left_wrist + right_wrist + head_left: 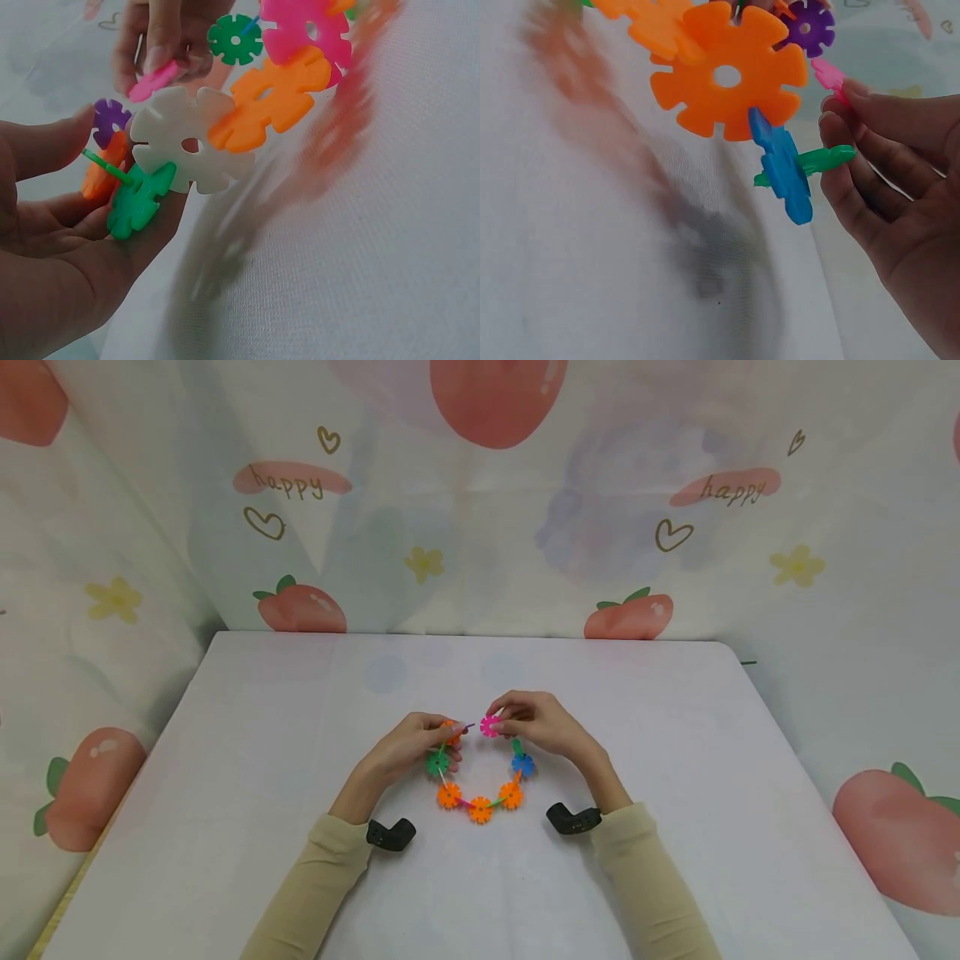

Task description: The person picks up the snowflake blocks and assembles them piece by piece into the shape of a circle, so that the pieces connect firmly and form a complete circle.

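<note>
A chain of notched plastic discs, slotted into one another, forms a ring with a gap at its far side. My left hand (408, 745) pinches its left end, where an orange disc (105, 171) and a purple disc (111, 120) sit by the thumb. A green disc (142, 199) and a white disc (166, 142) follow. Across the gap, my right hand (543, 722) pinches a pink disc (490, 726) between thumb and finger, its edge facing the purple one, apart from it. Below that hand hang a green disc (829, 159) and a blue disc (780, 172).
The ring's near side has several orange discs (481, 811) low over the white-covered table (675, 860). Black wrist cameras (392, 835) stick out inward from both sleeves. A printed cloth (487, 527) hangs behind the table and at its sides.
</note>
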Motion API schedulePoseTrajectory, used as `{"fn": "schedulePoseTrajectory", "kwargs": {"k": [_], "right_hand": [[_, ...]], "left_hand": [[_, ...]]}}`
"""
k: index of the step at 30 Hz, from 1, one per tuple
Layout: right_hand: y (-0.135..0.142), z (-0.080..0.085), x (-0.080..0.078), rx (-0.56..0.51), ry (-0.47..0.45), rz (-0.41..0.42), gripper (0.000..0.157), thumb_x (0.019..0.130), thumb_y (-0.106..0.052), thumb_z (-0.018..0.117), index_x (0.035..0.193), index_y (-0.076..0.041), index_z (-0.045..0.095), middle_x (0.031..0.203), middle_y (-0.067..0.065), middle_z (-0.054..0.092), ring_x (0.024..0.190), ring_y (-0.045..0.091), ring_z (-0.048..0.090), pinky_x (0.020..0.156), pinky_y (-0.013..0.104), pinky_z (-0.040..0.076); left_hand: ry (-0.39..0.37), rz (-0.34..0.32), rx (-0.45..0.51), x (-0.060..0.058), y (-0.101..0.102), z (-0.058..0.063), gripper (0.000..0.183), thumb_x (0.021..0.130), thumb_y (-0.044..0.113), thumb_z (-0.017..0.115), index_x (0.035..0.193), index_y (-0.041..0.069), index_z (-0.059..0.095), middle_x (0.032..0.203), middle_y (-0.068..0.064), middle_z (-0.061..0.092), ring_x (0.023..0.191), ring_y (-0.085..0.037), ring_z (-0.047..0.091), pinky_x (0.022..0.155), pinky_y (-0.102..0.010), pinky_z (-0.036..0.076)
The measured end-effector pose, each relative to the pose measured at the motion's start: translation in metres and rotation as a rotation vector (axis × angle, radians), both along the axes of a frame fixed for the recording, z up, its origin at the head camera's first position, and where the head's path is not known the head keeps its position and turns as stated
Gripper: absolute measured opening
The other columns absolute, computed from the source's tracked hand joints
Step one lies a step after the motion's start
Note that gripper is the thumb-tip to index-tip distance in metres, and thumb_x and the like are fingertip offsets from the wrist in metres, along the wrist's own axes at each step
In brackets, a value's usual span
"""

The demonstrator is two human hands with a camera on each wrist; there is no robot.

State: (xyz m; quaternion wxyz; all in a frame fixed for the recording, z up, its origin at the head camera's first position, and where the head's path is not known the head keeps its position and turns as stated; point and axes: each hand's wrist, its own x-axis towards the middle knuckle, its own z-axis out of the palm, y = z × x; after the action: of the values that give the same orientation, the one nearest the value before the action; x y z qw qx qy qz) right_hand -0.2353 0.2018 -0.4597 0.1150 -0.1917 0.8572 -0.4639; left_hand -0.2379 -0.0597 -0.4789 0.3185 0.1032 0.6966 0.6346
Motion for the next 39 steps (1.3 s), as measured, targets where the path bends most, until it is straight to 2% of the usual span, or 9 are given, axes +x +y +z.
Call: {"fn": "schedulePoseTrajectory", "kwargs": {"k": [6, 12, 15, 21, 26, 29, 32, 35, 39], "right_hand": [[-0.006, 0.001, 0.004, -0.021, -0.004, 0.030, 0.019, 0.097, -0.009, 0.071, 0.115, -0.009, 0.073, 0.093, 0.006, 0.074, 0.084, 0.024, 0.072, 0.080, 0.029, 0.061], [-0.012, 0.002, 0.006, -0.078, -0.004, 0.052, 0.016, 0.096, -0.002, 0.069, 0.111, -0.004, 0.075, 0.094, 0.011, 0.075, 0.082, 0.029, 0.071, 0.080, 0.043, 0.062], [-0.015, 0.002, 0.008, -0.073, 0.002, 0.038, 0.016, 0.096, -0.001, 0.069, 0.109, -0.005, 0.076, 0.093, 0.009, 0.076, 0.081, 0.030, 0.071, 0.079, 0.044, 0.062], [-0.010, 0.009, 0.014, 0.012, 0.059, -0.063, 0.023, 0.098, -0.012, 0.069, 0.120, -0.007, 0.074, 0.096, 0.004, 0.076, 0.088, 0.028, 0.071, 0.083, 0.040, 0.062], [0.010, 0.015, 0.023, 0.177, 0.080, -0.139, 0.031, 0.099, -0.025, 0.069, 0.123, -0.006, 0.072, 0.109, 0.006, 0.075, 0.098, 0.022, 0.069, 0.091, 0.040, 0.059], [0.020, 0.014, 0.029, 0.289, 0.005, -0.113, 0.030, 0.098, -0.029, 0.070, 0.118, -0.006, 0.075, 0.109, 0.006, 0.075, 0.094, 0.019, 0.066, 0.085, 0.036, 0.058], [0.022, 0.011, 0.036, 0.329, -0.063, -0.048, 0.032, 0.096, -0.031, 0.073, 0.115, -0.006, 0.076, 0.105, 0.004, 0.075, 0.089, 0.016, 0.064, 0.079, 0.032, 0.055], [0.016, 0.005, 0.039, 0.307, -0.048, -0.001, 0.029, 0.094, -0.028, 0.076, 0.111, -0.004, 0.076, 0.100, 0.003, 0.074, 0.085, 0.014, 0.063, 0.077, 0.029, 0.054], [0.008, 0.001, 0.042, 0.280, 0.030, 0.000, 0.020, 0.095, -0.021, 0.075, 0.106, -0.005, 0.078, 0.097, 0.003, 0.076, 0.081, 0.012, 0.064, 0.075, 0.028, 0.055]], "left_hand": [[0.035, 0.005, -0.020, 0.004, 0.004, 0.001, 0.036, 0.105, 0.024, 0.061, 0.116, -0.009, 0.067, 0.086, -0.008, 0.066, 0.071, -0.021, 0.069, 0.078, -0.030, 0.060], [0.068, 0.033, -0.052, 0.008, 0.009, 0.002, 0.030, 0.104, 0.018, 0.062, 0.112, -0.010, 0.069, 0.081, -0.006, 0.063, 0.069, -0.017, 0.060, 0.069, -0.026, 0.054], [0.084, 0.047, -0.070, 0.009, 0.010, 0.004, 0.029, 0.104, 0.017, 0.062, 0.110, -0.010, 0.069, 0.080, -0.005, 0.063, 0.068, -0.016, 0.057, 0.066, -0.025, 0.051], [0.032, 0.038, -0.005, 0.009, 0.012, 0.005, 0.037, 0.104, 0.024, 0.062, 0.119, -0.010, 0.065, 0.088, -0.008, 0.061, 0.072, -0.019, 0.068, 0.075, -0.030, 0.060], [-0.031, 0.016, 0.043, 0.010, 0.011, 0.006, 0.046, 0.105, 0.030, 0.059, 0.131, -0.008, 0.057, 0.093, -0.010, 0.056, 0.077, -0.025, 0.075, 0.086, -0.035, 0.062], [-0.042, 0.026, 0.054, 0.011, 0.009, 0.006, 0.048, 0.105, 0.031, 0.060, 0.138, -0.004, 0.055, 0.095, -0.010, 0.054, 0.079, -0.025, 0.073, 0.087, -0.036, 0.062], [-0.034, 0.036, 0.064, 0.010, 0.007, 0.006, 0.047, 0.105, 0.029, 0.061, 0.138, -0.004, 0.056, 0.095, -0.009, 0.054, 0.079, -0.024, 0.071, 0.085, -0.037, 0.062], [-0.027, 0.047, 0.062, 0.010, 0.007, 0.006, 0.042, 0.105, 0.025, 0.061, 0.133, -0.005, 0.059, 0.097, -0.011, 0.057, 0.078, -0.023, 0.069, 0.083, -0.035, 0.063], [-0.017, 0.042, 0.046, 0.010, 0.009, 0.005, 0.040, 0.106, 0.024, 0.058, 0.132, -0.007, 0.057, 0.107, -0.017, 0.062, 0.079, -0.020, 0.069, 0.081, -0.033, 0.063]]}}
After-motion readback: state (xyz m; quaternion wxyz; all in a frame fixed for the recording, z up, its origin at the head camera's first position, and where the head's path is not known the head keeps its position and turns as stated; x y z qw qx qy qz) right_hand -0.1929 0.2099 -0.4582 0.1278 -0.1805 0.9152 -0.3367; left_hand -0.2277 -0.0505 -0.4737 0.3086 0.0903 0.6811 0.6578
